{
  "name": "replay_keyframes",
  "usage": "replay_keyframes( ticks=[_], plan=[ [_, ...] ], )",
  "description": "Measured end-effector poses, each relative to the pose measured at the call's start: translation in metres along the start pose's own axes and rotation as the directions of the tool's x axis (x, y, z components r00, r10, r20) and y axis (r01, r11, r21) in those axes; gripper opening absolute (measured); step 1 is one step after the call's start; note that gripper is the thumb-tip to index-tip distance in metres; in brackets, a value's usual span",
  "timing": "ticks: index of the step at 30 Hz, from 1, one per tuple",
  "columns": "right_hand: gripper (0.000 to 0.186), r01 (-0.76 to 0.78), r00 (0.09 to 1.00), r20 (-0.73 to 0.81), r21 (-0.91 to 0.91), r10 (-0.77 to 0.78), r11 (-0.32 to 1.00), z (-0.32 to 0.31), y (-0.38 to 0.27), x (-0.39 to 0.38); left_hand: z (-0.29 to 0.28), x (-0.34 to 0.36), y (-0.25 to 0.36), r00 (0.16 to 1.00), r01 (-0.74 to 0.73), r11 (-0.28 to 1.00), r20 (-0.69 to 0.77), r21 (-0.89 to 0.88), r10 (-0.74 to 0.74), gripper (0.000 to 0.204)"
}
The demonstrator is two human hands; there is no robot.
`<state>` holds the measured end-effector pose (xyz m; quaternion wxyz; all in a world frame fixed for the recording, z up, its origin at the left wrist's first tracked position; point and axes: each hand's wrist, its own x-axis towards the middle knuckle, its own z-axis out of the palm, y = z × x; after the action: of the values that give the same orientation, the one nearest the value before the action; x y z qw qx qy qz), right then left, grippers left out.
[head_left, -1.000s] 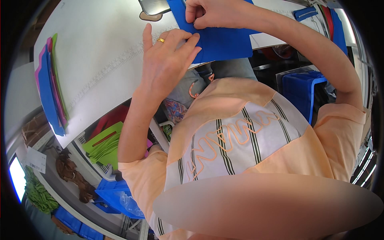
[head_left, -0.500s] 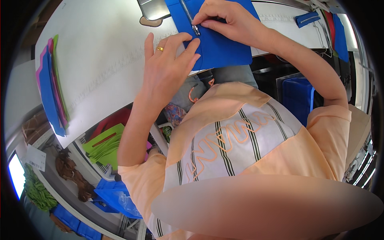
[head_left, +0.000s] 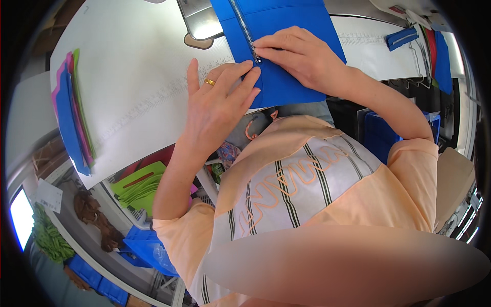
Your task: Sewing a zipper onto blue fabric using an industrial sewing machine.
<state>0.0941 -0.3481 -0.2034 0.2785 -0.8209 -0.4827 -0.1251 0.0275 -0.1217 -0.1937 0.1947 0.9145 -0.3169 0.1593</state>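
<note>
A flat blue fabric piece (head_left: 291, 84) lies at the front edge of the white worktable. Down its left part runs a metal zipper (head_left: 244, 28), ending in a shiny slider close to my fingers. My right hand (head_left: 309, 61) rests over the fabric, thumb and fingertips drawn together at the zipper's lower end. My left hand (head_left: 217, 100), wearing a gold ring, has its fingers apart, with the fingertips against the fabric's left edge beside the slider. What lies under my right fingertips is partly hidden.
The white worktable (head_left: 133, 77) carries ruler markings. A metal machine plate (head_left: 204, 20) is beyond my left hand. Blue, pink and green fabric strips (head_left: 71, 117) hang over the left edge. A small blue zippered piece (head_left: 401, 39) sits at right. Green pieces (head_left: 138, 187) fill a bin below.
The whole view has shifted, so the table and fabric appear slightly lower. My right fingers have come flatter and closer together by the zipper end; my left hand keeps nearly the same pose.
</note>
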Motion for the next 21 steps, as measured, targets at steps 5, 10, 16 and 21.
replay_keyframes(
  ticks=[5, 10, 16, 21],
  plan=[
    [0.031, -0.096, 0.995, -0.009, 0.064, 0.097, 0.993, 0.000, -0.007, 0.004, 0.000, 0.000, -0.001, 1.000, -0.002, 1.000, -0.005, -0.027, 0.002, 0.031],
    [0.033, -0.035, 0.998, 0.046, 0.007, 0.035, 0.999, -0.001, -0.004, 0.004, 0.000, 0.000, -0.001, 1.000, 0.000, 0.999, -0.004, -0.038, 0.000, 0.030],
    [0.035, -0.004, 0.999, 0.047, -0.022, 0.005, 1.000, 0.001, -0.004, -0.001, 0.001, 0.000, -0.002, 1.000, 0.005, 0.999, -0.011, -0.047, -0.005, 0.029],
    [0.035, 0.032, 0.999, 0.044, -0.035, -0.031, 0.999, -0.003, -0.008, -0.009, -0.001, 0.001, -0.002, 1.000, -0.004, 0.999, -0.017, -0.033, 0.003, 0.028]
  ],
)
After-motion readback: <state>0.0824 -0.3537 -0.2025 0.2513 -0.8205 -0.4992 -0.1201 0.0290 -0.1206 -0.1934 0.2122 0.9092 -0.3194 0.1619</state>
